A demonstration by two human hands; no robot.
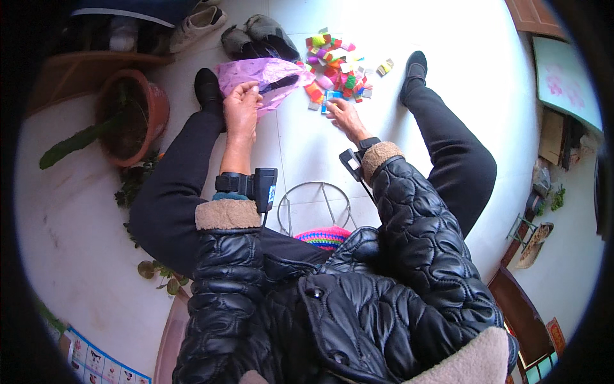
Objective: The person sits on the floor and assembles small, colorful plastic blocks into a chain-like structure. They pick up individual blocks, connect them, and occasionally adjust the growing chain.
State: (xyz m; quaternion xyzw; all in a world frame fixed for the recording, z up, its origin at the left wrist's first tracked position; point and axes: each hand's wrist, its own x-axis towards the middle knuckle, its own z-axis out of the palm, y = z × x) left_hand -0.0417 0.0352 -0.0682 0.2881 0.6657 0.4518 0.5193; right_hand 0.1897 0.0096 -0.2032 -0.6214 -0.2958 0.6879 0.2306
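My left hand (pixel 242 109) is closed in a pinch at the near edge of a thin pink plastic bag (pixel 246 73), which lies with its mouth spread toward the right; dark contents show through it. My right hand (pixel 347 120) reaches to the near side of a loose pile of small, brightly coloured pieces (pixel 336 64) on the floor. Its fingers are bent together beside a blue-and-white piece (pixel 329 100); what they hold, if anything, is too small to make out. One yellowish piece (pixel 385 67) lies apart, right of the pile.
Dark fuzzy slippers (pixel 272 38) stand behind the bag, and a pale shoe (pixel 198 29) is farther left. A terracotta plant pot (pixel 157 112) stands outside my left leg. Between my legs is a round wire frame (pixel 313 184) with a striped knitted cover (pixel 326 237). Pale tiles form the floor.
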